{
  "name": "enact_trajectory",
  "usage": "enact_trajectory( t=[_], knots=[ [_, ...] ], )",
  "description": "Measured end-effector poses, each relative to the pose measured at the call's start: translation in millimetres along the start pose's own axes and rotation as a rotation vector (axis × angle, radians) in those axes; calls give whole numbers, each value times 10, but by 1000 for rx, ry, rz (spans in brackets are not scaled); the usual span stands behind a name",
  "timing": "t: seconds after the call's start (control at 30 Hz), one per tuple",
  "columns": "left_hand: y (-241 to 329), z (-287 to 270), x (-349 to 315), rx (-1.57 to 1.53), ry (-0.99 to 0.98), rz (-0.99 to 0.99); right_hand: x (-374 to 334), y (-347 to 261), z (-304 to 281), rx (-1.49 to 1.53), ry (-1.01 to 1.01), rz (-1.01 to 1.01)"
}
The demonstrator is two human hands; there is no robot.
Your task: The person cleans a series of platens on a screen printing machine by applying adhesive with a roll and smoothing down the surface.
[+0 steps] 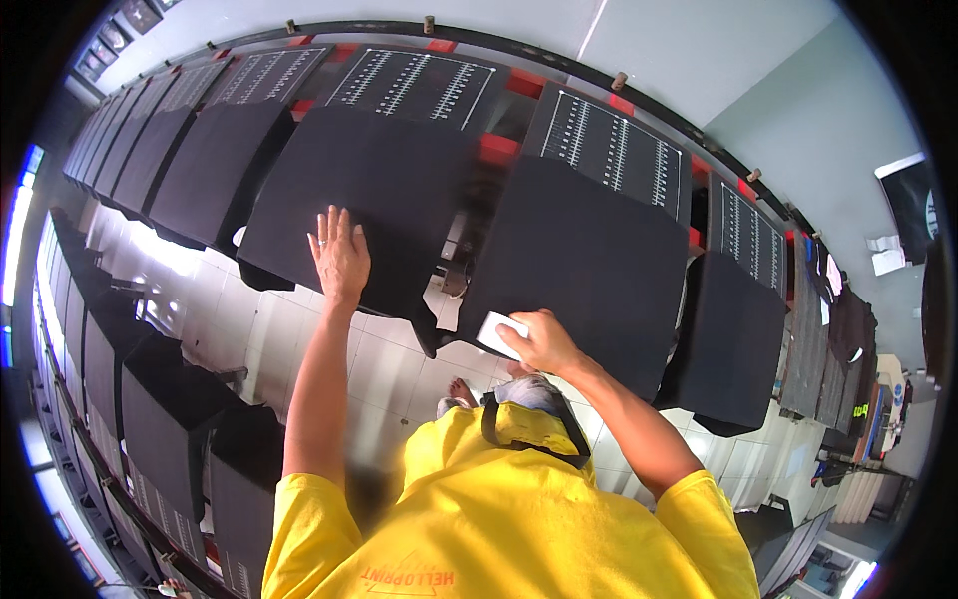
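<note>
My left hand (342,258) lies flat, fingers stretched out, on a black shirt-like cloth (399,170) spread over a board. In my right hand (544,342) is a flat white card or scraper (500,334), held at the near edge of the neighbouring board. Another black cloth (599,250) covers that board smoothly. Beyond the cloths, the far ends of the boards (424,85) show rows of white ruler-like marks. A loose fold of black cloth (429,329) hangs down between the two boards.
More boards with black cloth stretch away left (215,150) and right (733,329). Behind them runs a dark rail (519,58) with red supports. A second row of draped boards (160,439) stands at the left. Pale floor tiles (264,324) show below, and dark garments (848,319) hang at the right.
</note>
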State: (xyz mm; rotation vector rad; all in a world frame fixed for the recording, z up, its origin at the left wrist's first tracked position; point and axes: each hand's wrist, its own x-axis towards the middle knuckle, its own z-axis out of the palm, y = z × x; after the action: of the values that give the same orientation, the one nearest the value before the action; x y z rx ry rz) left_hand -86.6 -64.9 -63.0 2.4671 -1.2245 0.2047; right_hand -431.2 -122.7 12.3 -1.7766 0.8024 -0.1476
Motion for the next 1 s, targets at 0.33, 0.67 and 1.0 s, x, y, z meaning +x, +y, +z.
enact_trajectory(
  t=[0.33,0.67,1.0],
  knots=[
    [-66,19,26,-41,17,8,89,-118,-13,-92,-102,-1],
    [-76,25,1,-68,-9,-11,-1494,798,-900,62,323,303],
    [-53,27,21,12,-13,24,-1294,760,-343,392,894,245]
  ],
)
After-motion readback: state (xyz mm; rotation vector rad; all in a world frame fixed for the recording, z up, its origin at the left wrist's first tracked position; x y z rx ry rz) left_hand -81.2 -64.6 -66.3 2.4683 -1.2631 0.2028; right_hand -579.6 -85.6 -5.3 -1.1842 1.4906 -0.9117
